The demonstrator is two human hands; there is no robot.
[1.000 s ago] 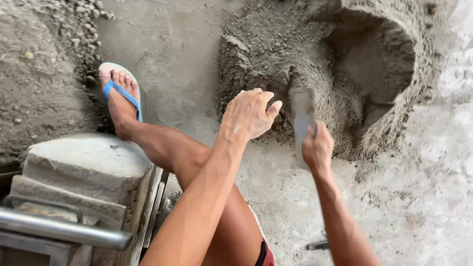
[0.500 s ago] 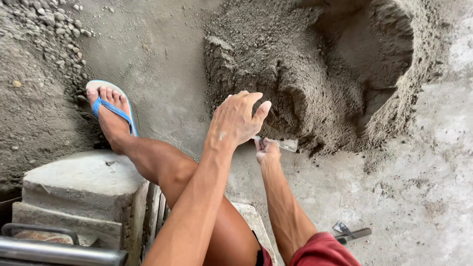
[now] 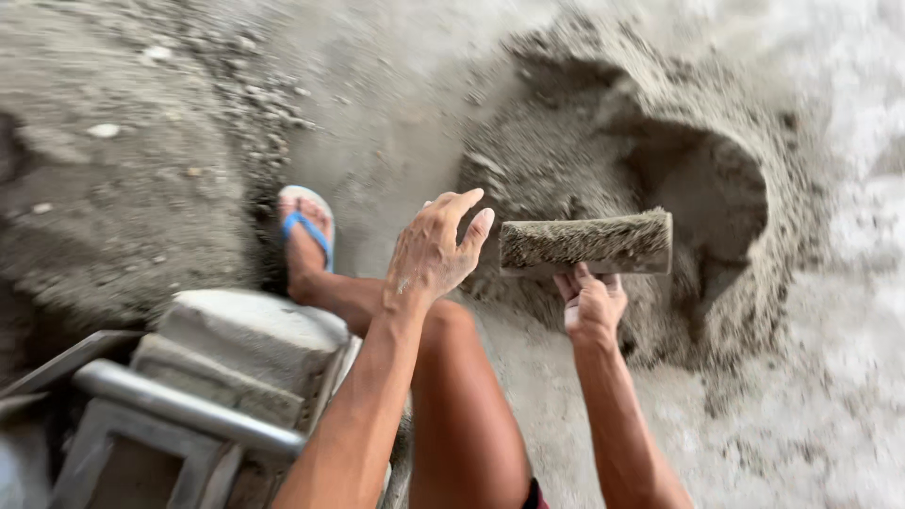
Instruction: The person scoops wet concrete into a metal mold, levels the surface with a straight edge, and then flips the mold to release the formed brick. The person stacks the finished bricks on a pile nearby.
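Observation:
My right hand (image 3: 591,303) grips a flat trowel (image 3: 585,244) from below; its blade lies level and carries a load of grey sandy mortar. It hangs in front of a hollowed heap of the same mix (image 3: 660,179) on the concrete floor. My left hand (image 3: 432,250) hovers just left of the blade's end, fingers spread, holding nothing. My bare knee (image 3: 452,358) rises between the two arms.
A metal block mould (image 3: 189,415) packed with grey mix, with a steel handle bar, stands at lower left. My foot in a blue flip-flop (image 3: 306,236) rests beyond it. A gravel pile (image 3: 123,170) fills the upper left.
My right hand has lifted the trowel out of the heap, loaded with mortar and turned level. The left hand stays raised and spread. The view has shifted so the heap sits further right.

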